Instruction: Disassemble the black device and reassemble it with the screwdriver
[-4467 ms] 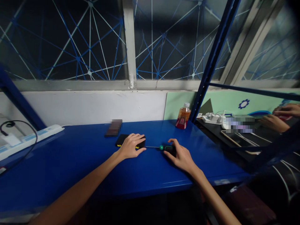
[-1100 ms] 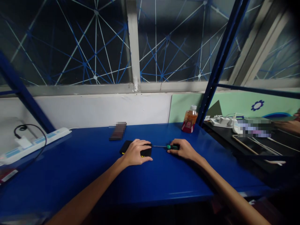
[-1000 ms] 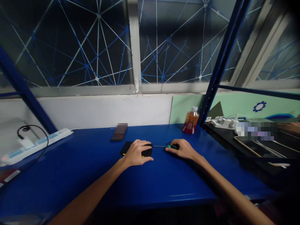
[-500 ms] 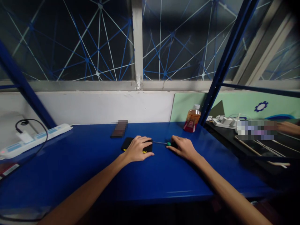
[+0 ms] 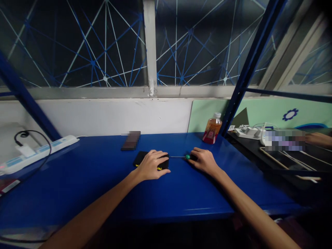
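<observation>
A flat black device [image 5: 140, 158] with yellow marks at its near edge lies on the blue table [image 5: 103, 186]. My left hand [image 5: 152, 165] rests on top of it, fingers spread and pressing down. My right hand [image 5: 204, 160] is closed around the dark handle of a small screwdriver [image 5: 181, 157] with a green collar. The thin shaft lies level and points left, its tip at the right edge of the black device.
A dark phone-like slab [image 5: 131, 141] lies behind the device. An orange drink bottle [image 5: 213, 128] stands at the back right by a blue upright. A white power strip [image 5: 38, 153] with a black cable sits far left. Another person's hand [image 5: 317, 139] works at the neighbouring bench.
My hands stay where they were: left on the device, right on the screwdriver. My right fingers have shifted slightly on the handle, and my head has drifted a little.
</observation>
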`<act>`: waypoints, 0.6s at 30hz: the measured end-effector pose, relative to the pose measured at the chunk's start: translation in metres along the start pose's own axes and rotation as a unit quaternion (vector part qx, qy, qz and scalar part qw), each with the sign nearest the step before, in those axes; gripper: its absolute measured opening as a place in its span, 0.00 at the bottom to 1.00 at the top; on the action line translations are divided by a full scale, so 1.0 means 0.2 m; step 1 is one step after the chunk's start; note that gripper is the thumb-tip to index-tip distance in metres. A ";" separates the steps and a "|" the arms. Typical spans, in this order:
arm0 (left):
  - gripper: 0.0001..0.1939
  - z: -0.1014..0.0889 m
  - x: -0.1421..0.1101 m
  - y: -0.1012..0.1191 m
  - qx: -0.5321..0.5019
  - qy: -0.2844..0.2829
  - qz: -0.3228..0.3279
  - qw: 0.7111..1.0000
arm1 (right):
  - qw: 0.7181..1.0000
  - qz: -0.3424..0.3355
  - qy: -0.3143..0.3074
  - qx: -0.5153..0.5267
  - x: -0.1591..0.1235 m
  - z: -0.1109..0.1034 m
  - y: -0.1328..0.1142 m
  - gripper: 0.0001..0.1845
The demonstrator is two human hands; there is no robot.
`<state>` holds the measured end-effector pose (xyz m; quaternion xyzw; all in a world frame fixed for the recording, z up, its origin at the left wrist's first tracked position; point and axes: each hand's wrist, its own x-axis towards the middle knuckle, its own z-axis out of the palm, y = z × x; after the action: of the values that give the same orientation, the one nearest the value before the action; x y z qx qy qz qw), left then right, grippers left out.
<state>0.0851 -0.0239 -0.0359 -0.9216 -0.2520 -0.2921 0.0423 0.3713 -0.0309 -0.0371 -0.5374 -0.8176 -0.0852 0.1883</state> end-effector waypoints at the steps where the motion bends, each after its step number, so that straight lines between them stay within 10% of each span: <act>1: 0.23 0.00 0.00 0.00 0.001 -0.001 -0.002 1.000 | 1.000 0.005 -0.005 0.006 0.00 0.00 0.00 0.15; 18: 0.23 0.00 0.01 0.01 -0.005 0.004 -0.012 1.000 | 0.989 0.019 -0.023 0.142 0.03 -0.05 0.02 0.21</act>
<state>0.0877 -0.0252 -0.0345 -0.9174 -0.2618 -0.2976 0.0352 0.3753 -0.0283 -0.0264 -0.5223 -0.8153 0.0471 0.2455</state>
